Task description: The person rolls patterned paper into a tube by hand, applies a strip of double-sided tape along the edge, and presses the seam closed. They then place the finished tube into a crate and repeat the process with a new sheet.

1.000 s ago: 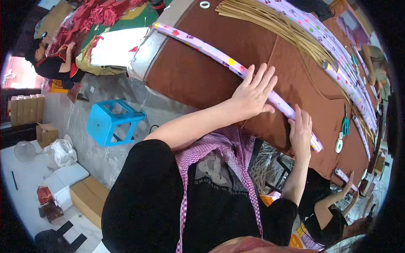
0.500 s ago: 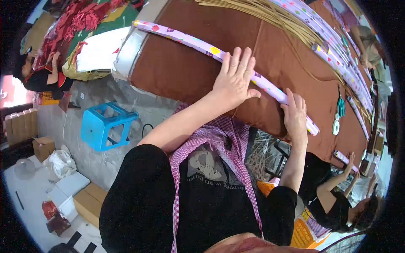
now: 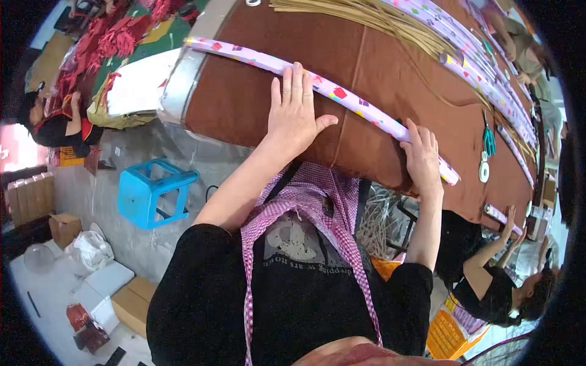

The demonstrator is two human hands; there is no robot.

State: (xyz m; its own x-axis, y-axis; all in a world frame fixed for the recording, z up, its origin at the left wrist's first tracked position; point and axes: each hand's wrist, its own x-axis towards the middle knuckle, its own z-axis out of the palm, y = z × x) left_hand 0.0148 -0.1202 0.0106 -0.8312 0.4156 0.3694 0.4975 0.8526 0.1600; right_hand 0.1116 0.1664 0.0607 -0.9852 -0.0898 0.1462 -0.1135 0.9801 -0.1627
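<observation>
A long, thin roll of lilac patterned wrapping paper point(image 3: 342, 97) lies across the brown table cover point(image 3: 262, 104). My left hand point(image 3: 294, 119) rests flat with its fingertips on the roll near the middle, thumb stretched out to the side. Toward the roll's right end, my right hand point(image 3: 423, 155) lies over it, fingers extended and slightly bent across the paper. Neither hand wraps around the roll. Beyond my right hand are teal-handled scissors point(image 3: 489, 141) and a roll of white tape point(image 3: 484, 168).
Thin tan strips point(image 3: 348, 15) and more patterned rolls point(image 3: 488, 82) lie at the far side. At right a co-worker's hands touch a short roll point(image 3: 500, 218). A blue stool point(image 3: 155, 192) stands on the floor left of me; another person sits by red items point(image 3: 116, 39).
My left hand has slid left along the roll and a little toward me. My right hand has shifted only slightly. The pattern facing up on the roll has changed, so it has turned.
</observation>
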